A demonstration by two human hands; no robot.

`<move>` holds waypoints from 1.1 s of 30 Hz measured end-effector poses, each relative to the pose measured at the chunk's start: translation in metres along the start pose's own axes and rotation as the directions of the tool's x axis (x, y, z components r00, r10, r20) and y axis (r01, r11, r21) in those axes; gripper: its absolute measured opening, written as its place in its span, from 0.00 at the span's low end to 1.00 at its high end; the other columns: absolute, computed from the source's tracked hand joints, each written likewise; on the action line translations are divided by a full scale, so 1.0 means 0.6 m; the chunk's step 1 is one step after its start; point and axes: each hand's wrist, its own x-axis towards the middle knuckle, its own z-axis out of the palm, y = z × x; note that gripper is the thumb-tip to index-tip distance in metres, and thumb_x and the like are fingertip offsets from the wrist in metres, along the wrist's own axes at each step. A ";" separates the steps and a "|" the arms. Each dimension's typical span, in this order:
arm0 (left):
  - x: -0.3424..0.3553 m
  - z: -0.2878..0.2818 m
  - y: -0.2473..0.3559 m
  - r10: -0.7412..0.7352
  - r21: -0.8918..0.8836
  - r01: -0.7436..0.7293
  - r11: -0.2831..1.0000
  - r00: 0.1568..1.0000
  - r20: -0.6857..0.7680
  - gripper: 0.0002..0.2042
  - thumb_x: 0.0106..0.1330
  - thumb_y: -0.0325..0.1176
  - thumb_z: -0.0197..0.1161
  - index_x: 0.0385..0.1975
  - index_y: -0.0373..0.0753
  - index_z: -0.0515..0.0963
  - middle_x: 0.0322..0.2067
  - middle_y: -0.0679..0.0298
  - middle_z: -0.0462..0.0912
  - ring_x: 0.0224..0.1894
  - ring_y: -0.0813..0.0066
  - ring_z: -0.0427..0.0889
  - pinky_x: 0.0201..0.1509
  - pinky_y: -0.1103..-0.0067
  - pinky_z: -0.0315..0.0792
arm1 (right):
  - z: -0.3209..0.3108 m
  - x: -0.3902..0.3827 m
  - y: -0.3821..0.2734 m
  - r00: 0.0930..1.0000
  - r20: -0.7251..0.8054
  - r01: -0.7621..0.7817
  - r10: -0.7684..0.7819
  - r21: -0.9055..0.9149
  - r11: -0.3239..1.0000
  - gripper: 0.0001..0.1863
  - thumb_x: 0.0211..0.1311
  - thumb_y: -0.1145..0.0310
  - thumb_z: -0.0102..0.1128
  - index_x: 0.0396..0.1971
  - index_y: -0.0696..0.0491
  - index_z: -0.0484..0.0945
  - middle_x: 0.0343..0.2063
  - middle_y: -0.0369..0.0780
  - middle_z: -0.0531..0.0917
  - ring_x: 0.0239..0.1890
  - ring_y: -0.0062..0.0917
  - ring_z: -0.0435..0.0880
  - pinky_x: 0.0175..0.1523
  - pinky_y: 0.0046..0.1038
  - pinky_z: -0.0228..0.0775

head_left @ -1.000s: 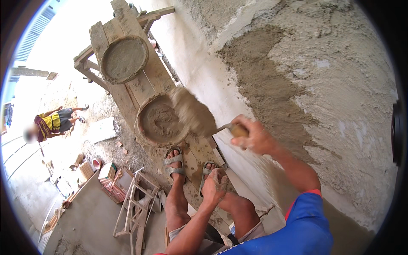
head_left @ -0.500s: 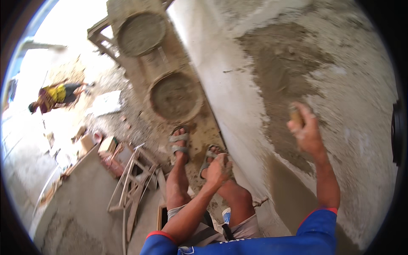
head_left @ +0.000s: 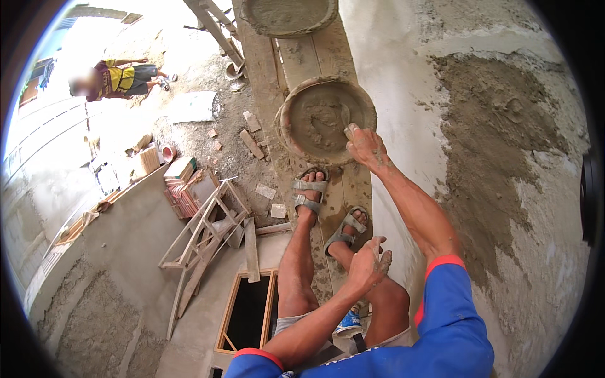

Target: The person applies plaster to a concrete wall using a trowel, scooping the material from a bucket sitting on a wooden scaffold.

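My right hand (head_left: 365,148) reaches over the near round basin (head_left: 283,120) and is closed on a trowel (head_left: 345,116). Only part of the trowel shows, dipping into wet grey mortar (head_left: 309,118) at the basin's right side; its handle is hidden in my fingers. My left hand (head_left: 370,269) hovers over my right leg, fingers apart and smeared with mortar, holding nothing. Right of my arm, a rough patch of dark wet mortar (head_left: 488,126) covers part of the pale wall (head_left: 403,82).
My sandalled feet stand on a narrow plank platform (head_left: 354,186). A second mortar basin (head_left: 290,28) sits farther along it. Down left are a wooden trestle (head_left: 208,236), a framed opening (head_left: 247,312) and stacked tiles (head_left: 183,192). Another person (head_left: 123,79) is at far left on the ground.
My right hand has left the wall and moved left to the near basin with the trowel. The view has shifted, and my left hand's fingers now show spread.
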 end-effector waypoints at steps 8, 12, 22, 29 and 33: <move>-0.003 -0.025 -0.001 -0.049 -0.040 0.050 0.998 0.999 0.006 0.20 0.62 0.35 0.58 0.51 0.30 0.70 0.37 0.46 0.79 0.40 0.49 0.80 0.45 0.65 0.73 | 0.047 -0.027 -0.006 1.000 -0.003 -0.016 0.018 0.296 0.955 0.21 0.53 0.64 0.57 0.49 0.51 0.73 0.31 0.53 0.82 0.37 0.51 0.81 0.42 0.47 0.73; 0.004 -0.002 0.005 -0.040 -0.034 0.042 0.999 0.998 0.055 0.19 0.61 0.35 0.58 0.50 0.32 0.71 0.38 0.46 0.79 0.41 0.50 0.80 0.46 0.65 0.73 | 0.083 -0.053 0.089 0.992 -0.129 0.025 0.003 0.216 0.976 0.24 0.53 0.60 0.60 0.51 0.52 0.73 0.29 0.53 0.82 0.35 0.50 0.82 0.41 0.46 0.74; 0.042 0.000 0.013 0.050 0.028 -0.050 0.998 0.998 0.024 0.16 0.60 0.34 0.62 0.47 0.37 0.73 0.34 0.51 0.80 0.36 0.54 0.81 0.42 0.67 0.73 | -0.206 -0.192 0.038 0.999 0.006 -0.038 0.039 0.397 0.917 0.24 0.50 0.63 0.65 0.45 0.58 0.70 0.27 0.54 0.82 0.35 0.52 0.82 0.43 0.45 0.74; 0.078 0.023 0.042 0.104 0.165 -0.112 0.980 0.993 0.056 0.17 0.62 0.34 0.61 0.48 0.35 0.74 0.35 0.54 0.83 0.37 0.62 0.82 0.43 0.71 0.74 | -0.491 -0.362 0.081 0.980 -0.191 0.132 -0.053 0.433 0.892 0.22 0.49 0.65 0.68 0.41 0.60 0.72 0.32 0.51 0.82 0.33 0.37 0.83 0.42 0.36 0.75; 0.099 0.017 0.060 0.131 0.223 -0.149 0.963 0.987 0.093 0.18 0.62 0.35 0.61 0.50 0.35 0.73 0.35 0.52 0.83 0.38 0.59 0.82 0.43 0.70 0.74 | -0.568 -0.363 0.143 0.970 -0.059 -0.116 0.237 0.743 0.660 0.21 0.57 0.69 0.63 0.50 0.59 0.74 0.32 0.42 0.82 0.30 0.28 0.81 0.41 0.33 0.78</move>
